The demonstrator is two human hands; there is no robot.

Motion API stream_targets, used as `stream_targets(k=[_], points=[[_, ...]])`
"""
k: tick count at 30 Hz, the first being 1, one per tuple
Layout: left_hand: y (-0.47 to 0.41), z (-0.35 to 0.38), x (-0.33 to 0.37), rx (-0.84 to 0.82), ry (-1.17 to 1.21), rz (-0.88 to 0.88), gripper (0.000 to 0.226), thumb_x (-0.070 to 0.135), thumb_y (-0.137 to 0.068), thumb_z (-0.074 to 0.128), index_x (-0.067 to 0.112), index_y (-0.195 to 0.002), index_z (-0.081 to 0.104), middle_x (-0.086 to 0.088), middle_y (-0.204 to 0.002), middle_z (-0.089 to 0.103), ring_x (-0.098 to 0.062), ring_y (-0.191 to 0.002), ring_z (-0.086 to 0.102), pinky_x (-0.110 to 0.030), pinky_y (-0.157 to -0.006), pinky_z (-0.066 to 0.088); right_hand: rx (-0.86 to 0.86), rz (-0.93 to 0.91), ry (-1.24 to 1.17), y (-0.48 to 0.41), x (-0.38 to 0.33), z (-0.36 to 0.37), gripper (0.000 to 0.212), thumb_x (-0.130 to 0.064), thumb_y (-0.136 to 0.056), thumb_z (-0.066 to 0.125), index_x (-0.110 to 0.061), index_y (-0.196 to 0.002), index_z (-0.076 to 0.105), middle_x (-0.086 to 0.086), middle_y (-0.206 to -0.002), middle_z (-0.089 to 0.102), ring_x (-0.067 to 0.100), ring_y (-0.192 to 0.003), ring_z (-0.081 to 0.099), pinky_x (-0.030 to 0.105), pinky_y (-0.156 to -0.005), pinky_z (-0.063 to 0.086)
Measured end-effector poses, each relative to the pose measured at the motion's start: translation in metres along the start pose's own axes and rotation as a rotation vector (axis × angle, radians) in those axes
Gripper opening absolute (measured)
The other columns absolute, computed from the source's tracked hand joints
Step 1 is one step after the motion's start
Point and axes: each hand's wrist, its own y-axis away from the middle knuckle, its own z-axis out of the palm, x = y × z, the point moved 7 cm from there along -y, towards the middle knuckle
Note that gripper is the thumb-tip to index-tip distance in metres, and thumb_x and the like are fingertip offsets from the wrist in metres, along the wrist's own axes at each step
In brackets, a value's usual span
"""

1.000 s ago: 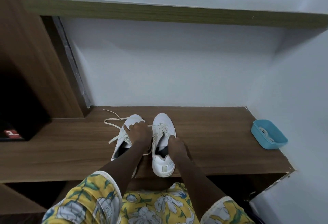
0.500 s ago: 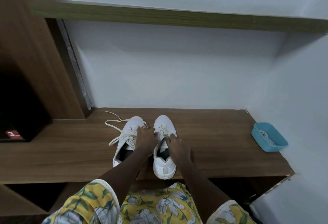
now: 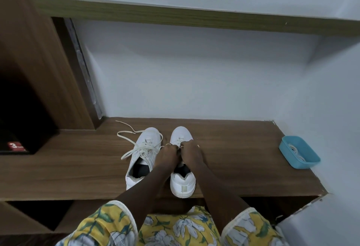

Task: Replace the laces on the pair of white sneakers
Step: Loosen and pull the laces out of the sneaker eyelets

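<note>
Two white sneakers stand side by side on the wooden shelf [image 3: 243, 167], toes toward the wall. The left sneaker [image 3: 144, 154] has its cream lace [image 3: 128, 134] undone, with loose ends trailing off to the left. Over the laced front of the right sneaker [image 3: 182, 183] both my hands meet. My left hand [image 3: 167, 155] and my right hand [image 3: 191, 153] have their fingers curled at that sneaker's lace [image 3: 179, 142], knuckles up; the fingertips are hidden, so the grip itself is unclear.
A blue plastic tray [image 3: 300, 153] with white laces inside sits at the shelf's right end by the wall. A dark wooden cabinet [image 3: 39, 70] rises at the left. Another wooden shelf [image 3: 194, 16] runs overhead. My yellow floral sleeves fill the bottom edge.
My left hand has left the left sneaker and joined my right hand on the right sneaker's lacing. Both hands moved forward toward its toe.
</note>
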Motion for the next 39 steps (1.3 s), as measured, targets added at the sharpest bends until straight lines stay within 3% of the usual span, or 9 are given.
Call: stream_targets(k=[10,13,16,20,26,29,32,35,39], points=[[0.000,0.000,-0.005,-0.059,0.176,-0.095,0.030,0.015,-0.098,0.037,-0.003,-0.096,0.061,-0.022,-0.106,0.062,-0.032,-0.101,0.058,-0.034,-0.083,0.041,0.035,-0.166,0.321,0.001,-0.014,0.005,0.023,-0.007,-0.095,0.047,-0.005,-0.113,0.062,0.010,-0.120,0.054,0.027,-0.110,0.055,0.033,-0.082,0.049],[0.000,0.002,-0.007,-0.037,0.181,-0.118,0.027,0.018,-0.097,0.040,0.000,-0.095,0.060,-0.020,-0.103,0.064,-0.031,-0.096,0.060,-0.035,-0.075,0.045,0.050,-0.135,0.273,-0.002,-0.010,0.007,0.026,-0.005,-0.097,0.041,-0.005,-0.110,0.063,0.010,-0.116,0.058,0.027,-0.106,0.058,0.032,-0.077,0.048],[0.002,0.005,-0.004,-0.058,0.094,-0.119,0.027,0.022,-0.099,0.039,0.004,-0.110,0.057,-0.017,-0.108,0.062,-0.029,-0.102,0.059,-0.032,-0.077,0.047,0.106,-0.048,0.106,-0.001,0.000,0.004,0.027,-0.014,-0.097,0.042,-0.008,-0.100,0.068,0.007,-0.105,0.062,0.023,-0.097,0.059,0.027,-0.067,0.038],[0.008,0.013,-0.004,-0.098,-0.011,-0.131,0.025,0.015,-0.098,0.039,0.006,-0.114,0.055,-0.019,-0.117,0.055,-0.030,-0.099,0.062,-0.035,-0.081,0.050,0.166,0.161,-0.253,0.007,0.021,-0.009,0.024,-0.014,-0.093,0.050,-0.006,-0.074,0.063,0.006,-0.067,0.053,0.018,-0.063,0.049,0.019,-0.049,0.025],[0.013,0.022,-0.002,-0.109,-0.089,-0.112,0.022,0.008,-0.098,0.036,0.006,-0.110,0.054,-0.014,-0.113,0.060,-0.030,-0.103,0.062,-0.034,-0.078,0.047,0.180,0.634,-1.339,0.010,0.053,0.017,0.011,0.004,-0.089,0.051,0.004,-0.089,0.062,0.014,-0.069,0.061,0.015,-0.058,0.061,0.013,-0.045,0.048],[0.013,0.020,0.001,-0.104,-0.106,-0.096,0.023,0.003,-0.096,0.036,0.004,-0.109,0.054,-0.014,-0.112,0.061,-0.030,-0.103,0.061,-0.035,-0.079,0.048,0.176,0.550,-0.991,0.003,0.057,0.013,0.009,-0.004,-0.085,0.057,-0.011,-0.079,0.061,0.015,-0.081,0.068,0.019,-0.069,0.069,0.029,-0.066,0.058],[0.015,0.020,0.003,-0.099,-0.097,-0.093,0.023,0.002,-0.094,0.036,0.003,-0.110,0.053,-0.013,-0.113,0.061,-0.029,-0.103,0.061,-0.033,-0.079,0.047,0.100,0.250,-0.417,0.001,0.037,-0.001,0.028,-0.019,-0.082,0.062,-0.021,-0.111,0.064,0.002,-0.111,0.063,0.023,-0.100,0.061,0.031,-0.086,0.048],[0.016,0.020,0.004,-0.094,-0.059,-0.088,0.022,0.002,-0.094,0.037,0.003,-0.109,0.054,-0.013,-0.112,0.061,-0.028,-0.103,0.061,-0.031,-0.077,0.045,0.041,0.032,-0.194,0.003,0.017,0.000,0.028,-0.024,-0.087,0.059,-0.020,-0.114,0.067,-0.002,-0.127,0.053,0.022,-0.113,0.054,0.032,-0.091,0.045],[0.017,0.018,0.004,-0.094,-0.026,-0.085,0.021,0.002,-0.094,0.037,0.001,-0.107,0.054,-0.015,-0.111,0.060,-0.028,-0.103,0.060,-0.031,-0.077,0.044,0.055,0.007,-0.090,0.000,0.013,0.002,0.025,-0.021,-0.092,0.050,-0.015,-0.105,0.070,0.003,-0.118,0.058,0.024,-0.107,0.057,0.033,-0.085,0.048]])
